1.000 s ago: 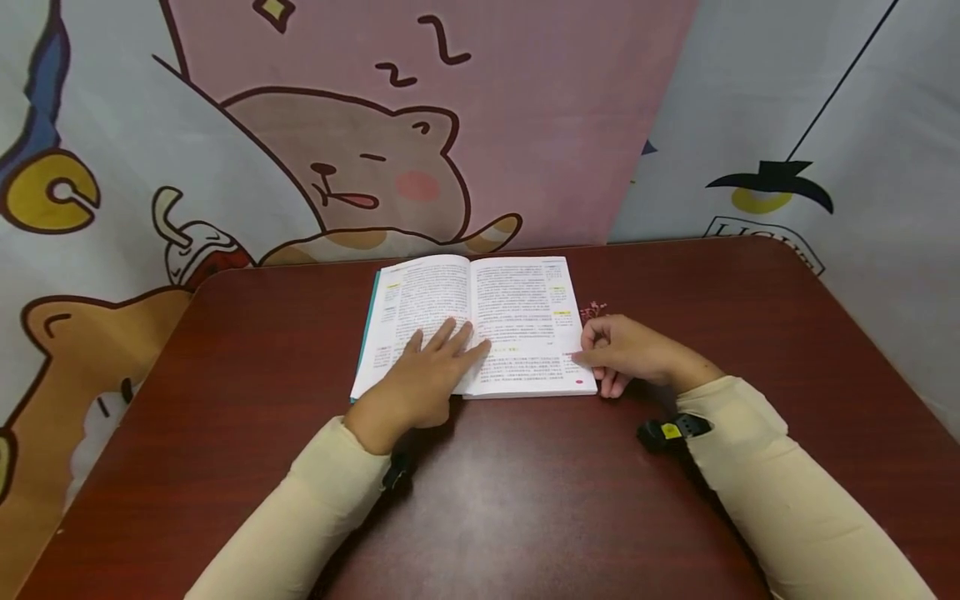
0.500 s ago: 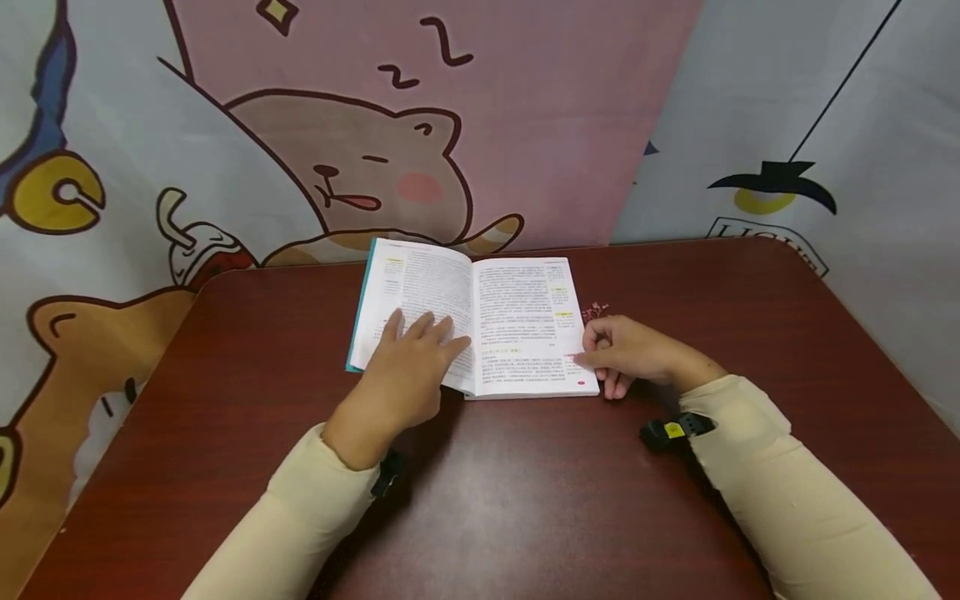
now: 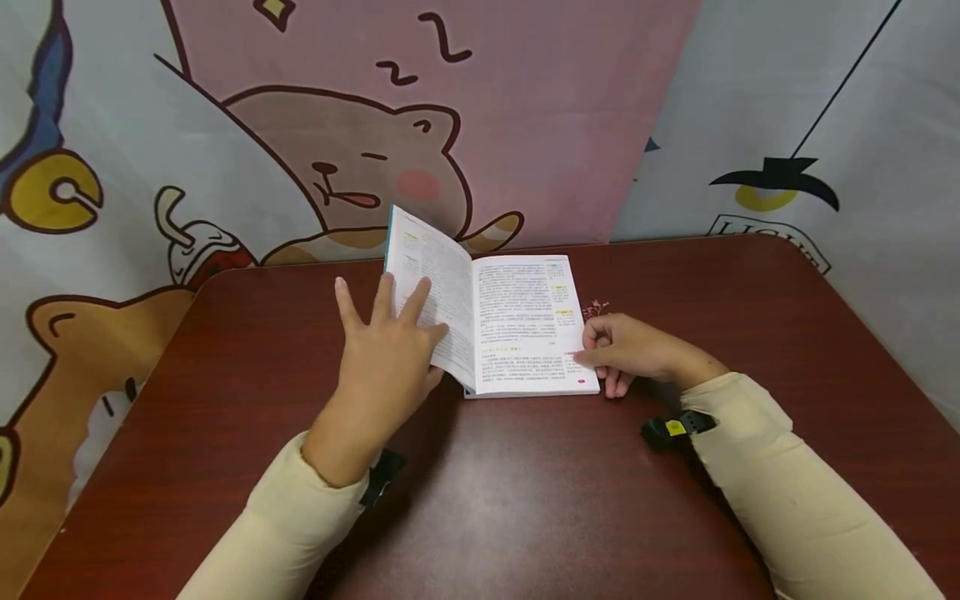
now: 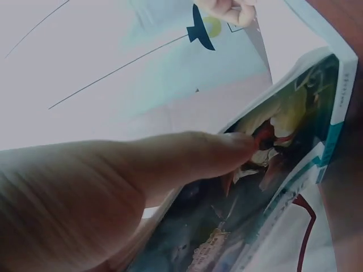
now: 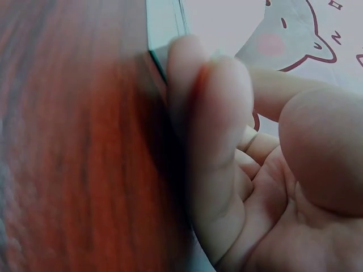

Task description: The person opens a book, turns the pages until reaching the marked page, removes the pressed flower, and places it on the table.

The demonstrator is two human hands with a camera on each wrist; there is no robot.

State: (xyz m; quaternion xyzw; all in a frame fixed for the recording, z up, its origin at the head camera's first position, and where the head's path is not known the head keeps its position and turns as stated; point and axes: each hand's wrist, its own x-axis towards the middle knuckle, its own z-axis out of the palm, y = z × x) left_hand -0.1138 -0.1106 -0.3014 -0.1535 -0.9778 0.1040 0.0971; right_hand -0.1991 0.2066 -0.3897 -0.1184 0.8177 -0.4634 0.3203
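Observation:
An open book [image 3: 525,325] lies at the far middle of a dark red table [image 3: 525,500]. My left hand [image 3: 386,354] has straight, spread fingers against the outside of the book's left half, which stands tilted up. In the left wrist view one finger [image 4: 170,158] touches the illustrated cover [image 4: 283,147]. My right hand [image 3: 626,350] holds the right page's outer edge, thumb on the paper and fingers curled beside it. In the right wrist view its curled fingers [image 5: 227,170] sit against the book's edge [image 5: 164,22].
A small pink sprig [image 3: 596,308] lies on the table just beyond my right hand. A cartoon-printed cloth backdrop [image 3: 375,167] hangs right behind the table's far edge. Black wrist-worn cameras [image 3: 671,429] sit on both sleeves.
My left hand slid off the left page to the book's outer side, and the left half has swung up from flat toward the right. The right hand stayed put.

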